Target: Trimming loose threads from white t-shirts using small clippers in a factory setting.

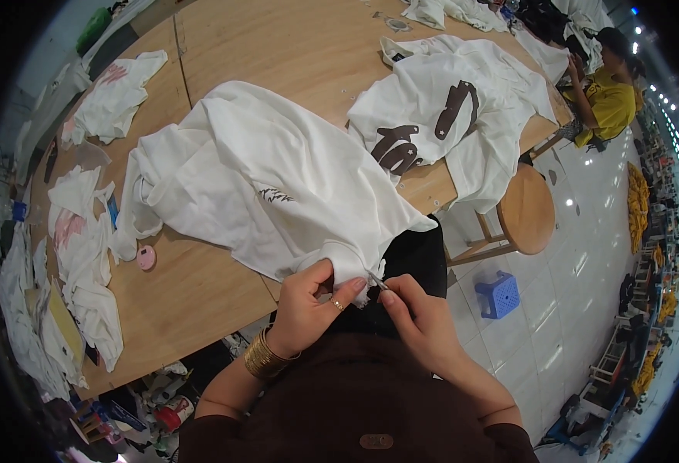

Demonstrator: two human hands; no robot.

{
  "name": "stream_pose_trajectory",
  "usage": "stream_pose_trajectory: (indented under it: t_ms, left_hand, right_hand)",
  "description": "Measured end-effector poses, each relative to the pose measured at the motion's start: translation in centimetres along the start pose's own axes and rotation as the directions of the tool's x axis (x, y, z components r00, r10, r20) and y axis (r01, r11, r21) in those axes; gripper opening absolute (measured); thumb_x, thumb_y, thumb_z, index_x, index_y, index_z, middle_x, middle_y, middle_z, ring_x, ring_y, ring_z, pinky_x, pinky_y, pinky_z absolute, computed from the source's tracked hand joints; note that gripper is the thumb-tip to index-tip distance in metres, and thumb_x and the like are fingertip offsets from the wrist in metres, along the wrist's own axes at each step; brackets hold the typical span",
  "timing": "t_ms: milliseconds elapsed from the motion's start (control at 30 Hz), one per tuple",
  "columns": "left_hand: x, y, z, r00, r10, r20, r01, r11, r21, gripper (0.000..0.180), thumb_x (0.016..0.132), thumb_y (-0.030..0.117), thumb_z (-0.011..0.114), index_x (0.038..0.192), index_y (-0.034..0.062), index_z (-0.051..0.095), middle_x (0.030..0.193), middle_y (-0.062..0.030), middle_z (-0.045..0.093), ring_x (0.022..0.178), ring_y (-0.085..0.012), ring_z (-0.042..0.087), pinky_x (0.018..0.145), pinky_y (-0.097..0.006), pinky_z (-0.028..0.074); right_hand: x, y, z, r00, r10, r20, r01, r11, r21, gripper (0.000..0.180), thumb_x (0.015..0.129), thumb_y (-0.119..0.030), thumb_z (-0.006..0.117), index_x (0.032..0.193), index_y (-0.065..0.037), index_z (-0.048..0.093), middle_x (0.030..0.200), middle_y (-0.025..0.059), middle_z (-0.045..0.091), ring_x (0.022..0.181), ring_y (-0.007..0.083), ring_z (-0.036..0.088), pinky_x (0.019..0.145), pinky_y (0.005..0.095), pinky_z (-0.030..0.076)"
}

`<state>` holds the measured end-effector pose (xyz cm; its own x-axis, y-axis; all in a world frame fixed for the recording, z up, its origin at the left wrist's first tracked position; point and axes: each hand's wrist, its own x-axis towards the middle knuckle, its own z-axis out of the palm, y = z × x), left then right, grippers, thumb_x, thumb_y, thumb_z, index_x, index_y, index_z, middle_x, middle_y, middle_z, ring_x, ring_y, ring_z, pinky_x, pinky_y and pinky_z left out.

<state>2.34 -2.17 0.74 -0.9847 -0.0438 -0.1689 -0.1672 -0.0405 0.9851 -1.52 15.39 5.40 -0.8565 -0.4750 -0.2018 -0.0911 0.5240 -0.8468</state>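
Note:
A white shirt (278, 154) with a small dark print is spread over the table edge and hangs toward my lap. My left hand (309, 305), with a ring and gold bangles, pinches a folded edge of it between thumb and fingers. Between the fingers of my right hand (424, 320) is a small pointed metal tool (378, 281). Its tip meets the cloth just right of my left thumb; whether it is snips or tweezers I cannot tell. The fabric edge there looks ragged.
Another white shirt (432, 108) with brown patches lies at the right. White pieces with pink prints (85, 255) and a pink round object (146, 258) are on the left. A wooden stool (528, 208) and blue plastic stool (498, 295) stand right. A person in yellow (609, 104) sits beyond.

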Motion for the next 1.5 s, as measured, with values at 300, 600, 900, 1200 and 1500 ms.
stream_pose_trajectory:
  t_ms: [300, 600, 900, 1200, 1500]
  left_hand:
    - [0.2, 0.2, 0.6, 0.993, 0.059, -0.100, -0.057, 0.998, 0.021, 0.016, 0.080, 0.011, 0.066, 0.080, -0.0026, 0.057, 0.065, -0.0036, 0.057, 0.059, -0.0040, 0.049, 0.054, -0.022, 0.042]
    - [0.0, -0.1, 0.2, 0.997, 0.079, -0.021, -0.077, 0.993, 0.090, 0.016, 0.084, 0.005, 0.061, 0.096, -0.0053, 0.058, 0.081, -0.0008, 0.059, 0.072, -0.0031, 0.052, 0.062, -0.019, 0.043]
    - [0.2, 0.4, 0.6, 0.996, 0.053, -0.077, -0.054, 0.998, -0.018, 0.015, 0.081, 0.010, 0.064, 0.082, -0.0033, 0.057, 0.067, -0.0048, 0.058, 0.061, -0.0048, 0.050, 0.056, -0.022, 0.043]
    - [0.0, 0.1, 0.3, 0.995, 0.096, -0.017, -0.092, 0.982, 0.167, 0.016, 0.083, 0.006, 0.062, 0.094, -0.0052, 0.059, 0.080, -0.0020, 0.060, 0.071, -0.0042, 0.054, 0.062, -0.020, 0.044]
    - [0.1, 0.9, 1.1, 0.935, 0.337, -0.113, -0.268, 0.878, 0.398, 0.015, 0.078, 0.011, 0.066, 0.076, -0.0008, 0.057, 0.066, -0.0112, 0.056, 0.056, -0.0208, 0.055, 0.053, -0.029, 0.042]
  right_hand:
    - [0.0, -0.2, -0.1, 0.999, -0.029, 0.014, 0.030, 0.991, -0.129, 0.018, 0.089, -0.023, 0.051, 0.094, -0.005, 0.053, 0.063, 0.0141, 0.058, 0.052, 0.0324, 0.057, 0.047, 0.0385, 0.043]
    - [0.0, -0.6, -0.1, 1.000, 0.028, 0.005, -0.027, 0.983, -0.181, 0.018, 0.090, -0.023, 0.050, 0.095, -0.006, 0.054, 0.060, 0.0140, 0.054, 0.054, 0.0310, 0.056, 0.050, 0.0367, 0.041]
    - [0.3, -0.1, 0.1, 0.998, -0.043, -0.036, 0.036, 0.985, -0.168, 0.018, 0.090, -0.023, 0.051, 0.093, -0.006, 0.055, 0.059, 0.0129, 0.053, 0.050, 0.0288, 0.054, 0.048, 0.0351, 0.040]
    - [0.3, -0.2, 0.2, 0.992, -0.094, -0.080, 0.076, 0.975, -0.209, 0.018, 0.088, -0.023, 0.053, 0.093, -0.006, 0.055, 0.058, 0.0123, 0.054, 0.048, 0.0281, 0.054, 0.046, 0.0352, 0.040]
    - [0.6, 0.3, 0.4, 0.994, -0.097, -0.055, 0.083, 0.971, -0.223, 0.016, 0.087, -0.022, 0.054, 0.092, -0.006, 0.053, 0.061, 0.0119, 0.057, 0.050, 0.0290, 0.057, 0.044, 0.0355, 0.042]
